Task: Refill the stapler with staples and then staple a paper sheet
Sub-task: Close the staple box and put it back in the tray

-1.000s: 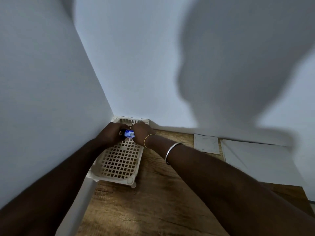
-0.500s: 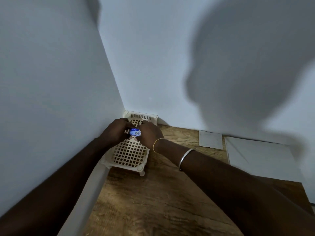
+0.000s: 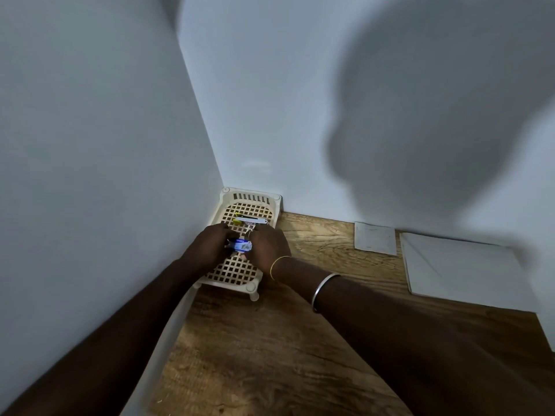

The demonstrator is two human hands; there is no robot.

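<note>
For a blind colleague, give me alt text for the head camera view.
Both hands, left hand and right hand, hold a small blue box over a cream lattice tray in a wall corner. White paper sheets lie right.

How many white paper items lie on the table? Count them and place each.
2. A small sheet by the back wall, right of the basket; a larger sheet further right. More may lie out of view.
</note>
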